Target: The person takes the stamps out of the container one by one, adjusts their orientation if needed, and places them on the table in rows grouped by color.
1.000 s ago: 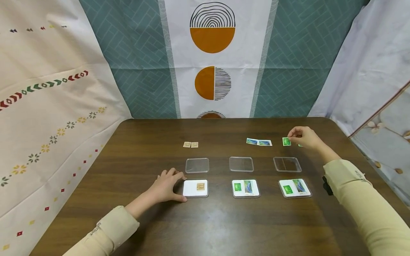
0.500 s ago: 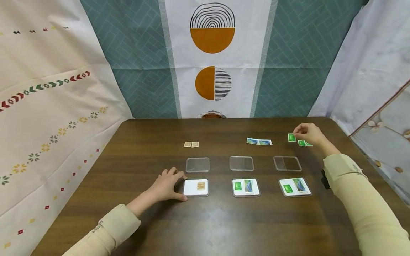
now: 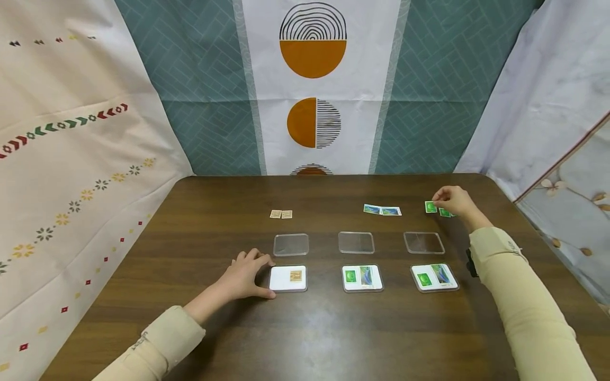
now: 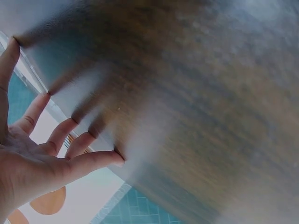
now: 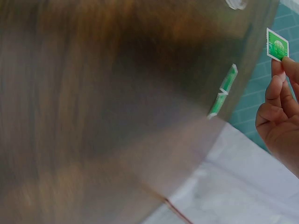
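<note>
My right hand pinches a small green stamp between thumb and fingertip, at the table's far right. In the right wrist view, the white-edged stamp stands up from the fingertips, tilted. Two more green stamps lie close by on the table. My left hand rests at the left end of a white card in a clear case, thumb by its near corner and index finger by its far corner. One tan stamp sits on that card. The left wrist view shows the fingers spread, tips down.
Two white cards in clear cases each bear a green stamp and a landscape stamp. Behind stand three clear lids in a row. Two tan stamps and two blue-green landscape stamps lie farther back. Curtains surround the dark wooden table.
My right hand first moved the green stamp slightly back and right, then a little forward and left, uncovering the other green stamps. My left hand has stayed at the case.
</note>
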Tool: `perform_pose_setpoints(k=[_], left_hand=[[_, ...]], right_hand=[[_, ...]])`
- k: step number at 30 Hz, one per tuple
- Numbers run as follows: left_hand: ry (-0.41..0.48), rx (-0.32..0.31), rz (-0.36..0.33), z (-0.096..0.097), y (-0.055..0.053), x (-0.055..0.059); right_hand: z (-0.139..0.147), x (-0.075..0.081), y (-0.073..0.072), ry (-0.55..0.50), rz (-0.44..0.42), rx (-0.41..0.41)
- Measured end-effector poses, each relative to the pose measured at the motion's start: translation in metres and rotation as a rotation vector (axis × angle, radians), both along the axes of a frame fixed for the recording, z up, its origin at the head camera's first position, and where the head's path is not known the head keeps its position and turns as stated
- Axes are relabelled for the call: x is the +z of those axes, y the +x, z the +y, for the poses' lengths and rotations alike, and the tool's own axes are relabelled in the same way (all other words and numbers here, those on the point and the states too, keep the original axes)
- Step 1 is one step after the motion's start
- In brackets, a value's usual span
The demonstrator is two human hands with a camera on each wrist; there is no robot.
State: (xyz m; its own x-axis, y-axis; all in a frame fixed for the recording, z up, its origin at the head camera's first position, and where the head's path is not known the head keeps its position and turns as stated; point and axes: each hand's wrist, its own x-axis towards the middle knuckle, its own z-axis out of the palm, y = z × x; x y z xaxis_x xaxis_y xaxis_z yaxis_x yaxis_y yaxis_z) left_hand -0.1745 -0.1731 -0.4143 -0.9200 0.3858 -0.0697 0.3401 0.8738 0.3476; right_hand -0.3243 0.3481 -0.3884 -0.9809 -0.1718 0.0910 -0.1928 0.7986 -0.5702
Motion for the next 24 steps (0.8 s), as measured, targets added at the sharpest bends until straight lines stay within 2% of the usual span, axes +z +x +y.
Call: perform_pose_setpoints(k=[5,11,19,24], left_hand=[[0.000,-0.009,0.004,-0.001,0.001,0.000],[0.002,-0.012,0.006,0.001,-0.001,-0.001],[-0.007,-0.003,0.008,0.000,-0.001,0.001],[-0.007,-0.004,0.003,0.000,-0.001,0.002]], right_hand=[[0.001,-0.007,-0.006,0.027,0.000,-0.016],[0.003,-0.008,-0.009,0.094,-0.004,-0.058],[0.001,-0.011,-0.007,0.112,-0.059,-0.108],[0.001,-0.013,-0.008,0.125,-0.048,-0.129]])
